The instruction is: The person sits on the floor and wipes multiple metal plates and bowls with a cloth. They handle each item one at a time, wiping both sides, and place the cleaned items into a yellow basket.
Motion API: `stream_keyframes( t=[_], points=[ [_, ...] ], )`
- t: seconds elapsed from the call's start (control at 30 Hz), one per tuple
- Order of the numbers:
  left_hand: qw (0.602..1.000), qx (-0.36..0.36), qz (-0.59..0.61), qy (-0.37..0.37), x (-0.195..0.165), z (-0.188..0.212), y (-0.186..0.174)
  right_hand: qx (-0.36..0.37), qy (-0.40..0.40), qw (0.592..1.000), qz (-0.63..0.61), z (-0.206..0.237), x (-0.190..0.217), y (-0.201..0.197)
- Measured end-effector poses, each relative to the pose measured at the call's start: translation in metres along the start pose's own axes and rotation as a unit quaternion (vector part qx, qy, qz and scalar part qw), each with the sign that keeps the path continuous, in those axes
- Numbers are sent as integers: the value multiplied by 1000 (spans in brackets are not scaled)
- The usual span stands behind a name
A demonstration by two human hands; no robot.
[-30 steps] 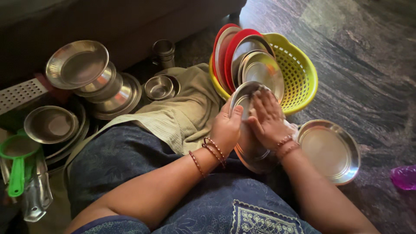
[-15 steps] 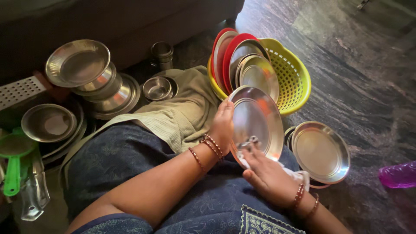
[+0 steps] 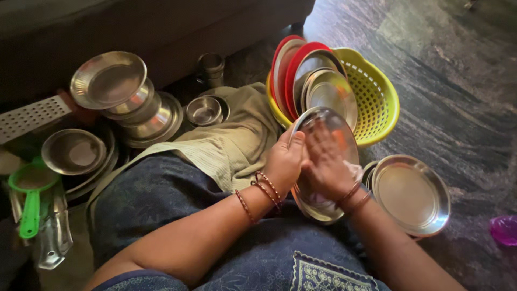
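The left hand (image 3: pixel 284 161) pinched the steel plate's (image 3: pixel 328 126) rim, propped beside the yellow basket (image 3: pixel 377 91); the right hand (image 3: pixel 326 164) pressed flat, probably over a cloth. Stiff, light, likely slippery: best gripped by its rim.

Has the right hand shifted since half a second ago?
Yes. The right hand has gone up from the plate's lower edge onto the face of the steel plate, nearer the yellow basket.

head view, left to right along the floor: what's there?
Green strainer → stacked steel bowls → small steel bowl → left hand → right hand on steel plate → steel plate on floor → purple object.
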State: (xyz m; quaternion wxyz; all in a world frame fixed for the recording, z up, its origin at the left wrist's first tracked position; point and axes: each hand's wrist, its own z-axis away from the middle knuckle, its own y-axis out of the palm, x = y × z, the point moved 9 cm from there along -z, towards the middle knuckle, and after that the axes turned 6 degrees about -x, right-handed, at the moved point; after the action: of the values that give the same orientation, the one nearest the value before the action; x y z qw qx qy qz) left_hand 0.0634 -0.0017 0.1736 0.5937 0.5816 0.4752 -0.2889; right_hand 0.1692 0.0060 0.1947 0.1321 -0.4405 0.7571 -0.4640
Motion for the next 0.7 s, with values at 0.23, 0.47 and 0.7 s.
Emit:
stream_keyframes(
  t=[0.23,0.47,0.7],
  points=[
    [989,-2,-108,103,-30,1,9,30,72,993,89,46,-40,-14],
    [997,-7,-64,47,-20,-11,0,180,64,981,-29,95,25,-13],
    [995,27,77,-58,-6,-6,15,138,-28,976,-163,67,82,-31]
  ],
)
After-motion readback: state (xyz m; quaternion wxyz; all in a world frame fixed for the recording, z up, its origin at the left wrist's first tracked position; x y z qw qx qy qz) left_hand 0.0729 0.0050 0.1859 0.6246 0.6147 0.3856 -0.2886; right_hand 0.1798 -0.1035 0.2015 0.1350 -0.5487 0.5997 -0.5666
